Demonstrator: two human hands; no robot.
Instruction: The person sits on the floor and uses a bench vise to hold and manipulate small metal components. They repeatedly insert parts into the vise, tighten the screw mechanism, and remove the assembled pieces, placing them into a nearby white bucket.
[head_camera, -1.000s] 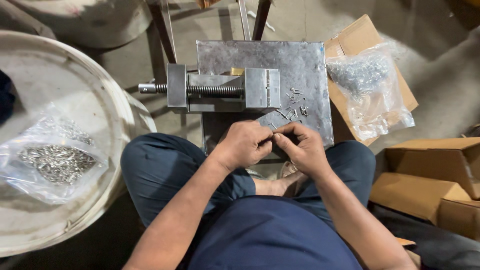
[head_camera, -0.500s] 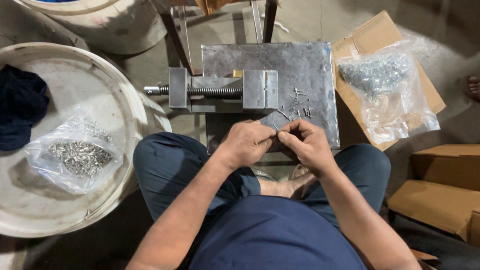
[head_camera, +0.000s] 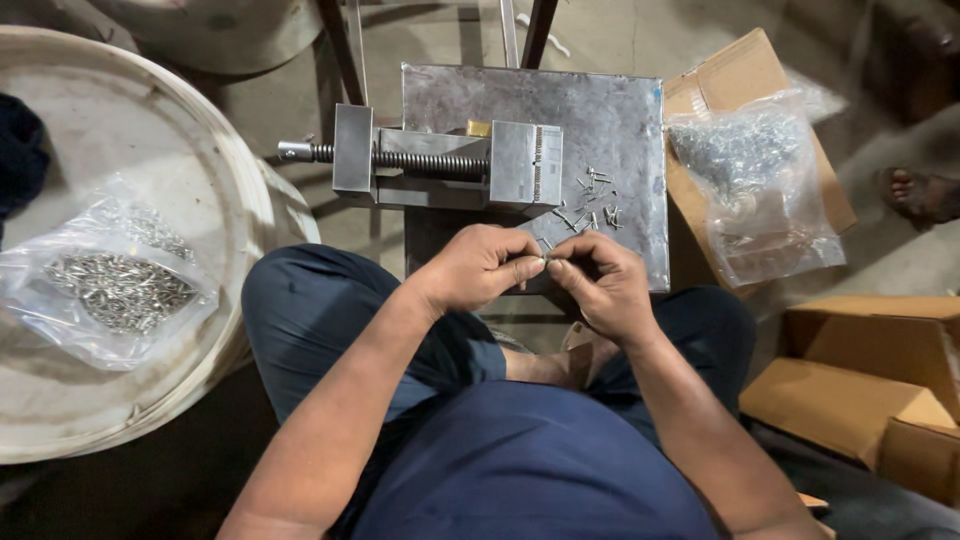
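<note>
While seated over a steel plate, a worker pinches a tiny metal pin between both hands, head cam view. Left hand is curled nearly shut, thumb & forefinger gripping the pin; right hand is likewise closed on its other end, fingertips touching. Loose pins lie just beyond, beside a small vise. Bags of parts sit at left & right. Judgement: a firm fingertip grip, held close over the plate w/ wrists steady, should keep the piece from dropping.
</note>
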